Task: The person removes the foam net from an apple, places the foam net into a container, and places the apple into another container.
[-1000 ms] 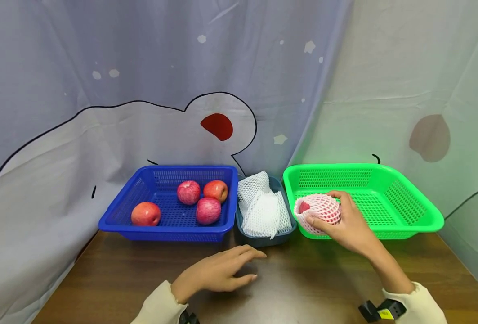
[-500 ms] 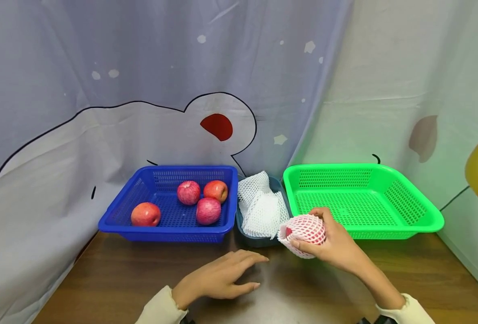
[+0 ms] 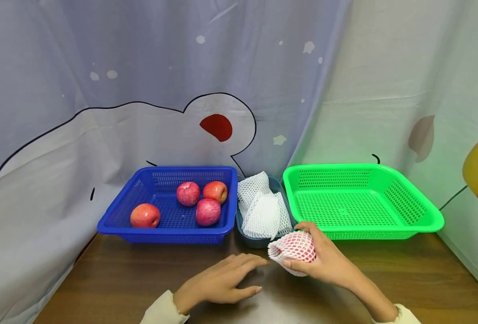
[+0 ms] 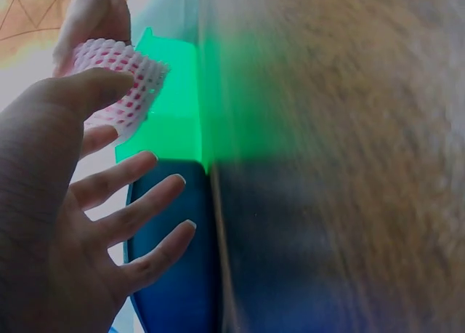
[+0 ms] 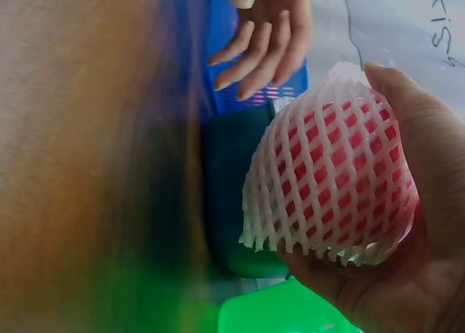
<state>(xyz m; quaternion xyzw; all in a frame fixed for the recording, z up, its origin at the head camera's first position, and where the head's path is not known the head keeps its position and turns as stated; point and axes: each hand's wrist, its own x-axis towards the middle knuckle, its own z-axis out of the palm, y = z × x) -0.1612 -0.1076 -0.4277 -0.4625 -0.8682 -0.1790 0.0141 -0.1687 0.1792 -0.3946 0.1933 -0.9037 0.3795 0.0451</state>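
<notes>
My right hand (image 3: 328,263) grips an apple in a white foam net (image 3: 293,252) above the table, in front of the small dark bin. In the right wrist view the netted apple (image 5: 330,177) sits between thumb and fingers, red skin showing through the mesh. My left hand (image 3: 224,279) hovers over the table just left of it, fingers spread and holding nothing. The left wrist view shows that left hand (image 4: 109,209) with its fingers apart, the netted apple (image 4: 120,75) beyond the thumb. Several bare apples (image 3: 208,212) lie in the blue basket (image 3: 166,230).
White foam nets (image 3: 263,213) fill the small dark bin (image 3: 255,242) between the two baskets. A green basket (image 3: 364,234) stands to the right on the wooden table (image 3: 113,279). Behind everything hangs a printed curtain (image 3: 141,67).
My right hand has carried the netted apple from over the green basket's near left corner down and leftward, toward my left hand. The left hand has barely moved.
</notes>
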